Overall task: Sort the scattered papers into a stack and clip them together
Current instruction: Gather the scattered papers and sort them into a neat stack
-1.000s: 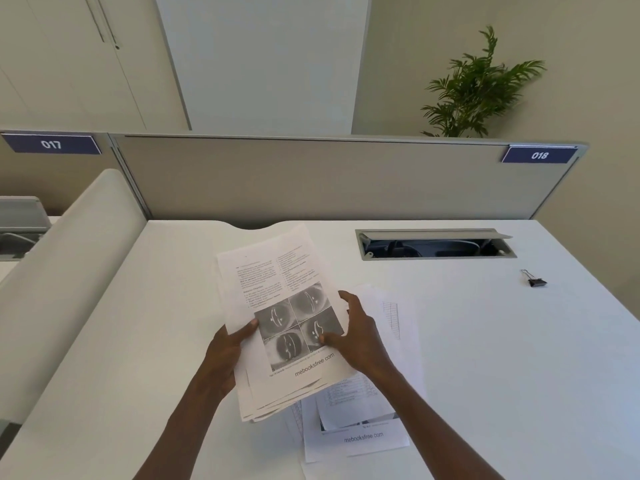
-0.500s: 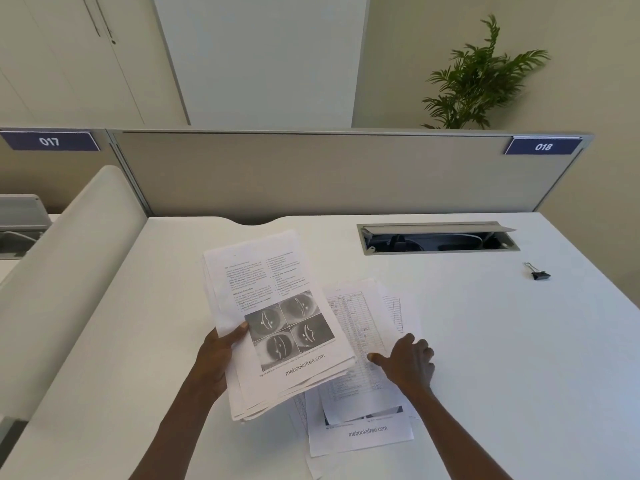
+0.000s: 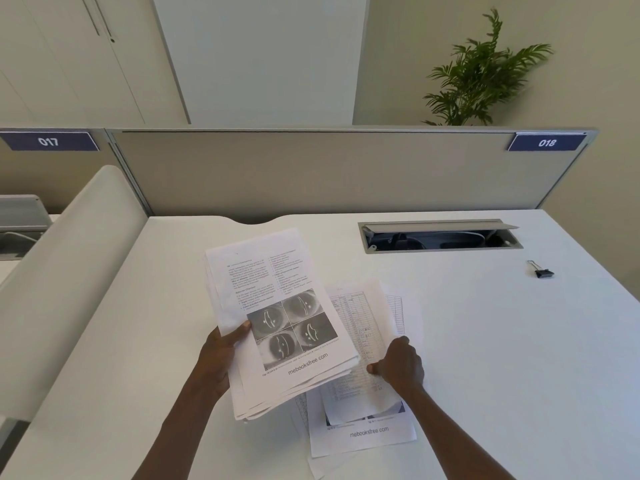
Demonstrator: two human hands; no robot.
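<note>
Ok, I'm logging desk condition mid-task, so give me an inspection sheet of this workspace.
Surface: white desk, clean where bare.
Job's things: paper stack held up; loose sheets lying overlapped under it; binder clip far right, unused.
Clutter: nothing seen.
Hands: left hand grips the stack's left edge; right hand pinches a table-printed loose sheet.
Cables: dark cables inside the open cable tray.
Surroundings: beige partition labelled 017 and 018; plant behind.

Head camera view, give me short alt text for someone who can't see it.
A person's left hand holds a stack of printed pages above a white desk, while the right hand grips a loose sheet from the scattered papers. A black binder clip lies far right.
</note>
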